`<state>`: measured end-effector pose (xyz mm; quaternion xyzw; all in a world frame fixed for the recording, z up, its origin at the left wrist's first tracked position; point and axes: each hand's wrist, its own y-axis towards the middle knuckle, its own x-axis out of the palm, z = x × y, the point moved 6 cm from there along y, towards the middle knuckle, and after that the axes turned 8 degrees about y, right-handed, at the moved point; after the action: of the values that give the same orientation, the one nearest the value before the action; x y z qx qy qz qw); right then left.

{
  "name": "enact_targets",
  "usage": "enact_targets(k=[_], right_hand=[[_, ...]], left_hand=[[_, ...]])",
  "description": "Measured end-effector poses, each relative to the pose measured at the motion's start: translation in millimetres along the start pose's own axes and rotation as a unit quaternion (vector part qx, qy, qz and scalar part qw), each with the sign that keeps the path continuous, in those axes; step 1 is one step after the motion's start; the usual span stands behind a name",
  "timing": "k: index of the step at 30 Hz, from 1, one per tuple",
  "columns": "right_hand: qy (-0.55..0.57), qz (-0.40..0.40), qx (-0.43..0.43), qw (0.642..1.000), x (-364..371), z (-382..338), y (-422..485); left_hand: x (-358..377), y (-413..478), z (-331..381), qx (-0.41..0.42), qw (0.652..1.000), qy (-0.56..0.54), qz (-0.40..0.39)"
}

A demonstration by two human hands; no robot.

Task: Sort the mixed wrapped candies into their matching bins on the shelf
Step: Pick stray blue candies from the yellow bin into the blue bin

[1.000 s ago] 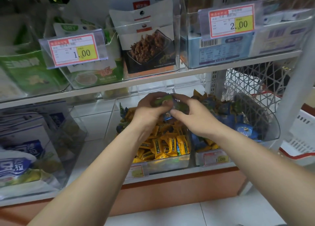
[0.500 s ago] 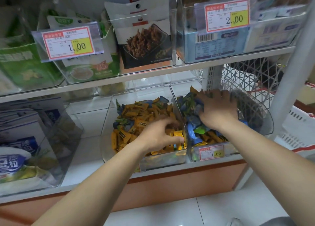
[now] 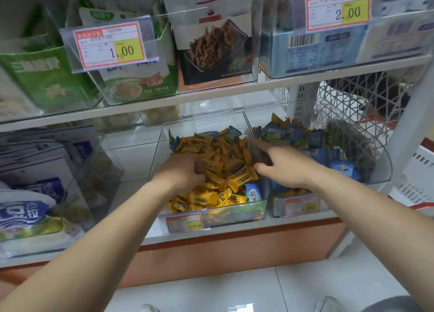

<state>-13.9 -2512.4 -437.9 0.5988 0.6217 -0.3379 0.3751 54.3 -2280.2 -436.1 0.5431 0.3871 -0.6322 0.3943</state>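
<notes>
Candies fill the clear bin; my left hand sits in it, fingers curled, grip unclear; right hand over its right edge, fingers spread, empty.

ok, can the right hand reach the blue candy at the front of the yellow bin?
Probably yes. The blue candy lies atop the pile, close to the right hand, with nothing over it, and the bin is open-topped.
</notes>
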Motion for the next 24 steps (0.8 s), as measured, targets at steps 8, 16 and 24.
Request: enact_targets(k=[8, 16, 24], right_hand=[[0.007, 0.005, -0.013, 1.000, 0.4, 4.5, 0.0], [0.026, 0.003, -0.035, 0.999, -2.3, 1.4, -2.4], [0.045, -0.019, -0.033, 0.998, -2.3, 3.8, -8.9]], left_hand=[[12.2, -11.0, 98.2, 0.223, 0.971, -0.088, 0.009], [24.6, 1.7, 117.9, 0.205, 0.974, 0.096, 0.028], [29.1, -2.1, 96.9, 0.225, 0.966, 0.100, -0.073]])
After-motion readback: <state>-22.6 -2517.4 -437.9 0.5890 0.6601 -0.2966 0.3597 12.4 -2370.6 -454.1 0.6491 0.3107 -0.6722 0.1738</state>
